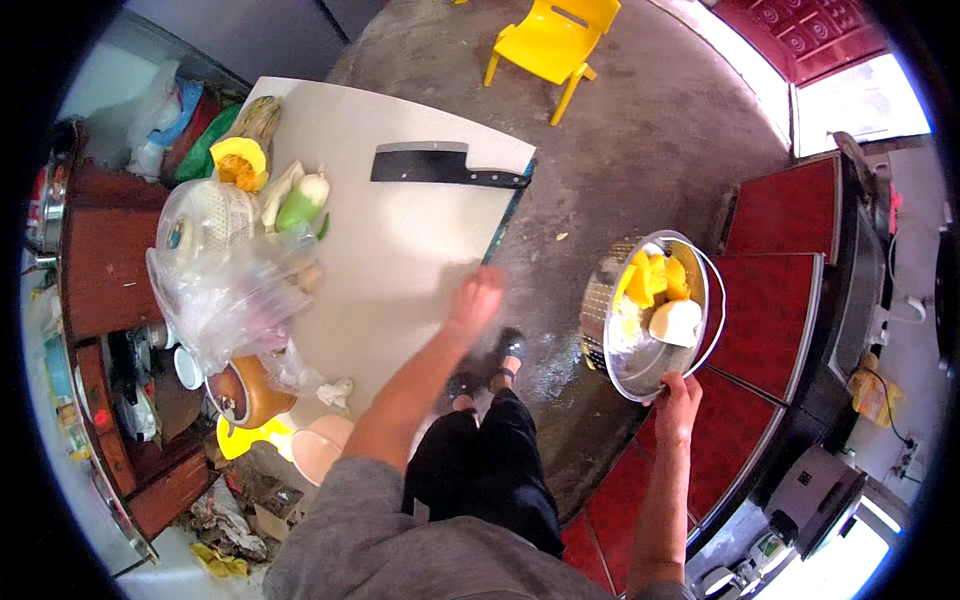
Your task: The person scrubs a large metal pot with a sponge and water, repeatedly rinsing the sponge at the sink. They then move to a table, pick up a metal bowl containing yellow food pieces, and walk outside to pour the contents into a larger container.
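My right hand point(680, 395) grips the near rim of a perforated metal basket point(603, 310) with a wire handle, holding it tilted above the floor. Inside lie several yellow-orange pumpkin chunks point(652, 277) and one thick white vegetable piece point(676, 322). My left hand point(475, 300) is at the right edge of the pale table point(400, 255), blurred by motion, so its fingers do not show clearly. Farther up the table lies a cleaver point(420, 163) with a dark blade, its black handle reaching the table's right corner.
On the table's left are a cut pumpkin point(240, 165), a green-and-white radish point(303, 203), plastic bags point(225, 300) and a brown pot point(262, 390). A yellow chair point(555, 45) stands beyond the table. Red cabinets point(765, 310) line the right side.
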A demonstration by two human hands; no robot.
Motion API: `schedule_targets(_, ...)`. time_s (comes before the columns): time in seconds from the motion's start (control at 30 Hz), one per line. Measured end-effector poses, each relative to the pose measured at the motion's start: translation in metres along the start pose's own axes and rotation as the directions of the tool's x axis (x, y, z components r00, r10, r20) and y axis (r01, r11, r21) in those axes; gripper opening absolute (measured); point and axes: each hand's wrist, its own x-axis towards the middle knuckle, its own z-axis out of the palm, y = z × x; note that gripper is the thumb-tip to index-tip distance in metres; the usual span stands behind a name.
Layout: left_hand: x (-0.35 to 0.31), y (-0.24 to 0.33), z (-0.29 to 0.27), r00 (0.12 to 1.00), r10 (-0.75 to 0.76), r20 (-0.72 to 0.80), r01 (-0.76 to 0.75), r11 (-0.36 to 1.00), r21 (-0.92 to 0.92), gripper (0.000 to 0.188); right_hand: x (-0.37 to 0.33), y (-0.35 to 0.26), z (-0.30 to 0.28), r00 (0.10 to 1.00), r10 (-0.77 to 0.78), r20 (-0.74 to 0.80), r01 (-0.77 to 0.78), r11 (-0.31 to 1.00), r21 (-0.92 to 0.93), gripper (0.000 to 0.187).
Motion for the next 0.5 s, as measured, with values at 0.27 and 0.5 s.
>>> schedule_targets(0.27,0.084,0.153,-0.059,0.563,0.261,0.784,0.597,-0.785,-0.167,0.031,-0.011,-0.004,-0.048,0.998,0.01,-0.055,-0.003,0.992,0.129,0.015)
schedule_targets(0.5,0.194,0.15,-0.15,0.64,0.468,0.609,0.704,-0.675,-0.222,0.026,-0.007,-0.061,-0.11,0.992,-0.014,-0.127,0.032,0.99,0.14,0.021)
